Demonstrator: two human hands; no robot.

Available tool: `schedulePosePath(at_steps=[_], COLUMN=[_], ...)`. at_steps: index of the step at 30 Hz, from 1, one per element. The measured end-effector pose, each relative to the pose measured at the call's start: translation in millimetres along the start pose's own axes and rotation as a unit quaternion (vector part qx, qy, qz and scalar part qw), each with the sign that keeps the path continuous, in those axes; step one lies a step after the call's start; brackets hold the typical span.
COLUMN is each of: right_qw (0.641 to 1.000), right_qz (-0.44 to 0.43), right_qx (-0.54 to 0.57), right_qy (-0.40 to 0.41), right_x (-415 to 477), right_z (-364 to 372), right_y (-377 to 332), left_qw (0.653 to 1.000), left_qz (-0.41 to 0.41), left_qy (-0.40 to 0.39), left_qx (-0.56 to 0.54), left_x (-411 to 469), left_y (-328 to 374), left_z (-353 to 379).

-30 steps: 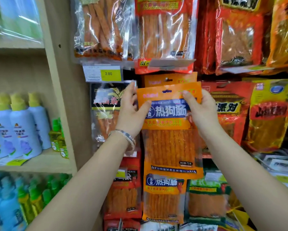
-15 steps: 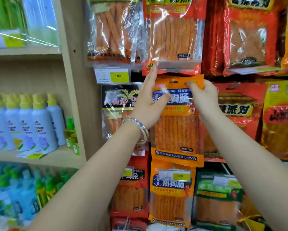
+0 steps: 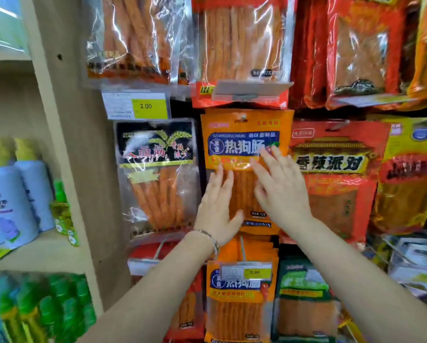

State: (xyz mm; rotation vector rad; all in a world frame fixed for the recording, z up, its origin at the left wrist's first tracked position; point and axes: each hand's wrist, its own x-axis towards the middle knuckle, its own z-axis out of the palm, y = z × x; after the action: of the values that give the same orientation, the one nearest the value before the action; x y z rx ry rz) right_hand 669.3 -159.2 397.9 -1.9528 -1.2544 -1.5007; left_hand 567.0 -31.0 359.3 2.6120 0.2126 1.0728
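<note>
An orange snack packet [image 3: 242,134] with a blue label hangs on a hook in the middle of the display. My left hand [image 3: 217,209] lies flat with straight fingers against the packet's lower clear part, a bracelet on its wrist. My right hand [image 3: 279,186] is spread in front of the packet's right side, fingers straight, fingertips at the blue label. Neither hand grips the packet. The packet's lower half is partly hidden behind both hands.
A black-labelled packet [image 3: 155,174] hangs to the left, red [image 3: 336,174] and yellow [image 3: 412,174] packets to the right, more packets above and below [image 3: 239,300]. A yellow 2.00 price tag [image 3: 138,105] hangs upper left. Wooden shelves [image 3: 46,253] hold blue bottles [image 3: 7,204] at left.
Both hands held the orange packet by its top and raised it to the hook. Now they have let go and dropped to lie flat over its lower part.
</note>
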Motion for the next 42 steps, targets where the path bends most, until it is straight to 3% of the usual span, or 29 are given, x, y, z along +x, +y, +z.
schedulePosePath(at_steps=[5,8,10,14,17,21,27,31,35,39,42], right_qw=[0.982,0.948,0.936,0.930,0.923,0.852,0.814,0.772,0.702,0.584,0.484], right_qz=[0.008,0.041,0.058,0.099,0.180,0.322,0.340,0.340,0.359,0.397,0.402], right_qx=[-0.057,-0.049,-0.048,-0.016,0.132,0.352,0.451,0.505,0.529,0.502,0.439], right_qy=[-0.183,-0.312,-0.344,-0.355,-0.313,-0.213,-0.138,-0.182,-0.313,-0.499,-0.641], right_x=[10,19,23,32,35,22,-37,-97,-177,-263,-325], right_z=[25,44,53,63,59,29,-21,-33,-25,-19,-20], right_y=[2,8,9,10,12,6,-43,-98,-160,-226,-270], left_qw=[0.995,0.987,0.984,0.976,0.971,0.978,0.961,0.931,0.866,0.723,0.623], left_qz=[-0.081,-0.123,-0.136,-0.158,-0.166,-0.122,-0.099,-0.206,-0.433,-0.645,-0.739], left_qy=[-0.056,-0.093,-0.112,-0.141,-0.165,-0.135,0.014,0.008,-0.077,-0.129,-0.147], left_qx=[-0.010,-0.032,-0.037,-0.042,-0.051,-0.106,-0.258,-0.300,-0.238,-0.211,-0.212], left_x=[27,45,54,68,68,46,-52,-160,-302,-446,-534], left_y=[-14,-23,-28,-35,-32,-12,10,-8,-47,-57,-45], left_z=[18,24,26,26,23,8,-21,-24,0,5,-6])
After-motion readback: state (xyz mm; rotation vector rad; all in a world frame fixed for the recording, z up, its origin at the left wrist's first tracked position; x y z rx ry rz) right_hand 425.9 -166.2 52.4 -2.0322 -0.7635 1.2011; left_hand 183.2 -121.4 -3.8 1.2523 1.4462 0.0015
